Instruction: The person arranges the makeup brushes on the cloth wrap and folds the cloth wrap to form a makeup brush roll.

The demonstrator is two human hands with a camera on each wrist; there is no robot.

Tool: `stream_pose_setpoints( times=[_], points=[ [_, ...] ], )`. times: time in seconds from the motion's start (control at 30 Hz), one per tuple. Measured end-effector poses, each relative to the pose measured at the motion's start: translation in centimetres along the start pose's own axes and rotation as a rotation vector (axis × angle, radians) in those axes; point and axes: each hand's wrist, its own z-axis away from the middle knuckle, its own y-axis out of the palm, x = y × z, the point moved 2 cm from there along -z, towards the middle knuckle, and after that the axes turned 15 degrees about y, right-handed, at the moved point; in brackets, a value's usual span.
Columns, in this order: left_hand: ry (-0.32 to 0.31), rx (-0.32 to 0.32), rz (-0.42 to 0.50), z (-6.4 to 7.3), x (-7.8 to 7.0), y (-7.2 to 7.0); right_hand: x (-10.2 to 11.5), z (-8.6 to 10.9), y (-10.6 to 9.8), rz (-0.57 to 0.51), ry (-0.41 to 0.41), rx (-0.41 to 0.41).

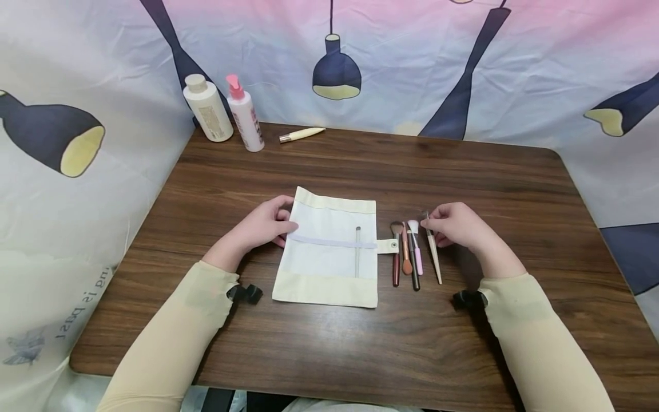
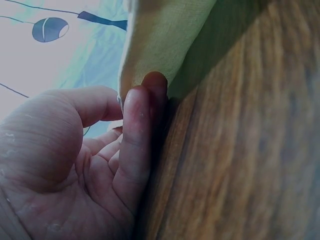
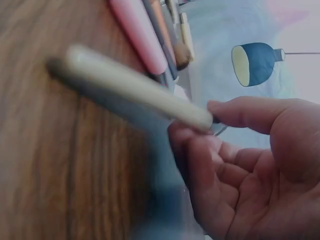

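A cream and white fabric brush roll [image 1: 319, 266] lies unfolded on the table. My left hand [image 1: 262, 225] pinches its left edge; in the left wrist view the thumb is on one face of the cloth [image 2: 162, 40] and fingers are behind it. One thin makeup brush [image 1: 357, 252] sits in the roll, its lower end behind the bottom band. To the right, my right hand [image 1: 458, 226] pinches a makeup brush with a pale wooden handle [image 1: 435, 260] near its head, the handle slanting toward the table's front. The right wrist view shows that handle [image 3: 135, 90] just above the wood.
Several makeup brushes [image 1: 407, 257] lie side by side between the roll's snap tab [image 1: 388, 246] and my right hand. At the back left stand a white bottle [image 1: 210, 111] and a pink-topped pump bottle [image 1: 247, 120]. A cream tube [image 1: 302, 134] lies near the table's back edge.
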Motion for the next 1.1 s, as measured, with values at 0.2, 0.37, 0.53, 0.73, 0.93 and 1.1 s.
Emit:
stream_pose_setpoints(
  times=[0.2,0.37,0.53,0.73,0.93,1.1],
  points=[
    [-0.002,0.005,-0.001,0.0,-0.1,0.0,0.5,-0.6,0.1,-0.306,-0.036,0.129],
    [-0.003,0.003,0.001,0.0,-0.2,-0.1,0.9,-1.6,0.4,-0.508,-0.095,0.247],
    [-0.006,0.0,-0.001,0.1,-0.2,-0.2,2.1,-2.6,1.4,-0.643,-0.145,0.348],
    [-0.008,-0.002,0.004,0.3,-0.2,-0.2,4.5,-3.4,3.2,-0.732,-0.168,0.4],
    [-0.007,0.0,0.011,0.1,-0.1,0.0,6.1,-3.9,4.3,-0.779,-0.16,0.406],
    [-0.009,-0.002,0.001,0.1,-0.2,0.0,6.8,-4.3,4.7,-0.798,-0.143,0.412]
  ],
)
